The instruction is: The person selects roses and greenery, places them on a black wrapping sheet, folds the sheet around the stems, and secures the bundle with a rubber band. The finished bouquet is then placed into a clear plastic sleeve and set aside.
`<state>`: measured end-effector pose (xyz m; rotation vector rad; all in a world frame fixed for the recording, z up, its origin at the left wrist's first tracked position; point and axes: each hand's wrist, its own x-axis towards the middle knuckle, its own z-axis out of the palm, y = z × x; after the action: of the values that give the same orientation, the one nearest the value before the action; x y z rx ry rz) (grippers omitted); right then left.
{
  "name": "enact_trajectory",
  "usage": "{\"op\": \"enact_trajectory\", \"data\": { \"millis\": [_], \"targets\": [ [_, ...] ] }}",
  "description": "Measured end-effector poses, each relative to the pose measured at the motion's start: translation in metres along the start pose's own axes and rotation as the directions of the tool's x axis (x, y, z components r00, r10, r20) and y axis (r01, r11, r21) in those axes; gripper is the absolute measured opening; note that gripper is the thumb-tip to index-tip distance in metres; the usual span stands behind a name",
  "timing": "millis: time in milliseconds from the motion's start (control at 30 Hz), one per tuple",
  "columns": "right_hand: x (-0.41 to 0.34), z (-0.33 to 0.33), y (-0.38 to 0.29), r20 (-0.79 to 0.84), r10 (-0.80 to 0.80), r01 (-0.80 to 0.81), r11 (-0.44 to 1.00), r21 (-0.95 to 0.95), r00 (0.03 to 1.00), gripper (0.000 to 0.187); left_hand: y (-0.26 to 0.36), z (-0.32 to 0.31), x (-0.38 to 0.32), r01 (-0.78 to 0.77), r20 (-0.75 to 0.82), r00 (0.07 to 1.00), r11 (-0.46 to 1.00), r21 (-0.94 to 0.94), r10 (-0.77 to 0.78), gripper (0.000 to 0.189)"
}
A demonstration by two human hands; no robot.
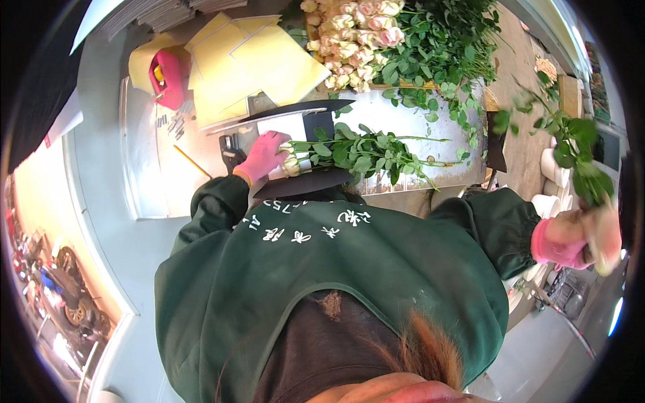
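Note:
My left hand, in a pink glove, rests on the heads of several pale roses. Their leafy stems point right across the table. Black and white wrapping sheets lie under and beside these roses, with raised edges on both sides. Far to the right, my right hand, also in a pink glove, is closed around a rose; its leaves and stem stretch upward in the picture, and the bloom is blurred near the fingers. A black stapler-like tool sits just left of the wrapping.
A big pile of pale pink roses with leafy stems lies at the back. Yellow sheets, a pink holder, staple strips and a yellow pencil are at the left. White buckets stand at the right.

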<state>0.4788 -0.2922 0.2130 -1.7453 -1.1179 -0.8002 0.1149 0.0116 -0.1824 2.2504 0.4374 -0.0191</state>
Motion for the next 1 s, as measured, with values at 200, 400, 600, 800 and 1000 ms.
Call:
{"op": "enact_trajectory", "data": {
  "millis": [200, 400, 600, 800, 1000],
  "targets": [
    [-0.145, 0.200, -0.085, 0.898, -0.372, 0.145, 0.927, 0.346, 0.237, 0.028, 0.008, 0.004, -0.009, -0.064, -0.108, 0.990, 0.976, 0.207, 0.088, 0.040],
    [-0.329, 0.351, -0.071, 0.994, -0.072, -0.062, 0.995, 0.077, 0.077, 0.027, 0.018, 0.014, -0.024, -0.045, -0.194, 0.968, 0.875, 0.482, 0.156, 0.045],
    [-0.347, 0.346, -0.058, 0.994, -0.077, -0.048, 0.996, 0.073, -0.078, 0.029, 0.017, 0.012, -0.023, -0.027, -0.196, 0.972, 0.890, 0.455, 0.129, 0.044],
    [-0.296, 0.341, -0.079, 0.992, -0.096, 0.009, 0.995, 0.097, -0.077, 0.029, 0.000, -0.003, -0.009, -0.205, -0.153, 0.952, 0.925, 0.320, 0.264, 0.040],
    [-0.165, 0.265, -0.071, 0.999, -0.031, -0.129, 0.991, 0.029, -0.015, 0.040, -0.019, -0.003, -0.007, -0.250, -0.150, 0.947, 0.945, 0.209, 0.284, 0.041]
  ]
}}
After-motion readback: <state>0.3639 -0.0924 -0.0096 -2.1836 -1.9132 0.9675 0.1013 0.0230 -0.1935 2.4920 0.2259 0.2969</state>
